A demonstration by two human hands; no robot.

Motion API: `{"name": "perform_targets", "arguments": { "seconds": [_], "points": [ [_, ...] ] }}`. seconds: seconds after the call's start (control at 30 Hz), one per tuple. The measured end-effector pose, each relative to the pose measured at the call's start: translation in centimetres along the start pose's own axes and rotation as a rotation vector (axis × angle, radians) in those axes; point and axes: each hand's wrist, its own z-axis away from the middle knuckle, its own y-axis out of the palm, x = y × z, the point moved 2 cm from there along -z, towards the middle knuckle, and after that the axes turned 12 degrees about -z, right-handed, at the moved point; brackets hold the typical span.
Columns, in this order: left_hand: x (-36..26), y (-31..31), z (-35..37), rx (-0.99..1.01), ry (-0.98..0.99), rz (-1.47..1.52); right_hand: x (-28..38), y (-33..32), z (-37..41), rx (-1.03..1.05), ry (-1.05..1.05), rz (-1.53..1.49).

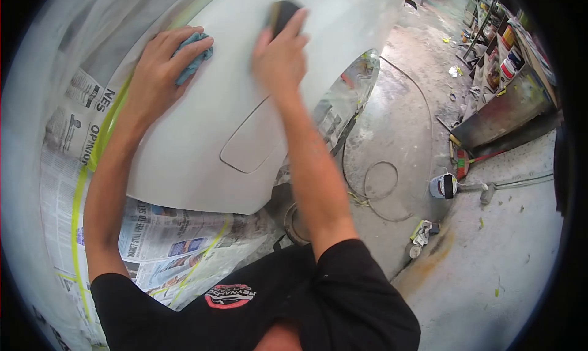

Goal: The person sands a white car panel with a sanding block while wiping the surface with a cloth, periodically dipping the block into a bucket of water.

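My left hand [164,68] grips a blue cloth [195,58] against the pale car panel [202,124]; my right [282,57] holds a dark sanding block [284,17] on it.

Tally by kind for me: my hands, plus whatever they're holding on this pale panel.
Hands: 2, the left hand and the right hand
Cloths: 1, the crumpled blue cloth in the left hand
Blocks: 1, the dark block in the right hand
Total: 4
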Motion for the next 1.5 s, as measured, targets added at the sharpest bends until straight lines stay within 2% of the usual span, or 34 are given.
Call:
{"name": "perform_targets", "arguments": {
  "seconds": [0.07,0.17,0.3,0.33,0.4,0.47,0.53,0.6,0.67,0.73,0.8,0.87,0.93,1.07,1.13,1.2,1.3,1.4,1.47,1.5],
  "points": [
    [0.0,-0.1,0.0,-0.002,0.000,0.015,-1.2,-1.2,-5.9,-0.025,0.144,0.025],
    [0.1,0.1,0.1,-0.022,-0.006,0.018,-0.6,-1.7,-6.2,-0.015,0.181,0.013],
    [0.1,0.2,-0.2,-0.012,-0.006,0.000,1.4,-0.8,3.2,0.118,0.042,-0.023],
    [0.1,0.1,-0.2,-0.009,-0.002,-0.009,1.3,-1.1,3.6,0.172,0.013,-0.022],
    [0.0,0.4,-0.2,0.000,-0.002,-0.009,-0.8,-1.0,-1.0,0.039,-0.032,0.069],
    [0.0,0.2,-0.1,-0.001,-0.008,-0.005,-2.6,-2.0,-7.0,0.000,0.089,0.130],
    [-0.2,-0.1,0.0,0.008,-0.012,0.008,-4.5,-4.1,-11.9,0.026,0.390,0.060],
    [0.0,-0.3,-0.4,0.010,-0.012,0.008,-5.5,-3.6,-10.4,-0.024,0.200,0.182],
    [0.0,0.1,-0.3,0.024,-0.022,0.009,-5.3,-2.8,-5.1,-0.048,-0.063,0.273],
    [0.0,0.1,-0.2,0.037,-0.023,0.009,-5.1,-2.9,-0.2,0.048,-0.098,0.084],
    [0.0,0.2,-0.5,0.034,-0.023,0.005,-6.3,-3.8,-2.3,0.042,-0.078,0.142],
    [-0.1,0.2,-0.7,0.017,-0.023,0.003,-8.9,-4.6,-8.7,-0.019,-0.067,0.171],
    [-0.2,0.3,-0.7,0.023,-0.031,0.009,-10.4,-5.9,-14.6,0.039,0.068,0.203],
    [0.0,0.1,-0.6,0.056,-0.019,0.010,-10.3,-4.8,-11.0,-0.055,0.042,0.116],
    [0.0,0.0,-0.7,0.053,-0.018,-0.005,-9.2,-4.3,-5.2,-0.017,-0.101,0.088],
    [-0.2,0.1,-0.7,0.064,-0.026,-0.007,-9.3,-4.9,-3.3,0.048,-0.230,0.080],
    [-0.1,0.2,-1.1,0.082,-0.029,-0.004,-11.0,-6.2,-11.2,0.042,-0.131,0.165],
    [-0.1,-0.4,-1.4,0.080,-0.040,-0.010,-12.4,-7.1,-18.2,0.083,0.200,0.159],
    [-0.4,-0.3,-1.2,0.087,-0.052,-0.005,-12.3,-6.2,-16.9,0.010,0.188,0.149],
    [-0.5,-0.3,-1.3,0.089,-0.063,-0.016,-11.4,-5.9,-14.5,0.032,0.067,0.127]
  ]
}}
